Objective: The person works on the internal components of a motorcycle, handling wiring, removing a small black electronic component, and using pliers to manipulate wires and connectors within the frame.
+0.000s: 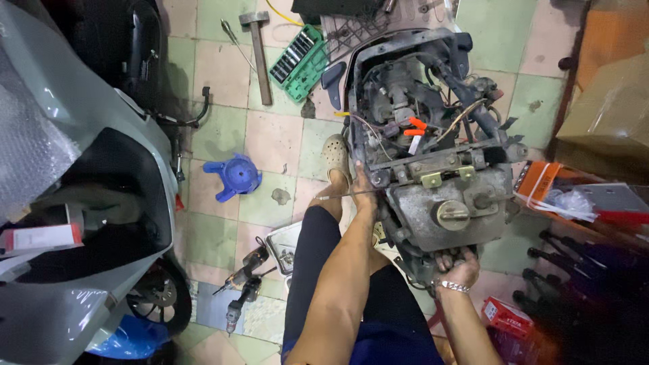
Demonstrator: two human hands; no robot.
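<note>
A stripped scooter frame (433, 135) with exposed engine, wiring and a grey fuel tank with a round cap (451, 215) stands in front of me. My left hand (365, 186) reaches to the frame's left side and holds a long thin metal rod (338, 195) lying roughly level. Under the tank's near edge, my right hand (460, 268), with a metal bracelet at the wrist, grips the bodywork. Two orange connectors (416, 127) show among the wires.
A grey scooter (74, 203) fills the left. On the tiled floor lie a hammer (258, 51), a green socket set (299, 62), a blue plastic part (236, 176) and two power drills (243, 280). Cardboard boxes (608, 101) and red packages (507, 316) stand right.
</note>
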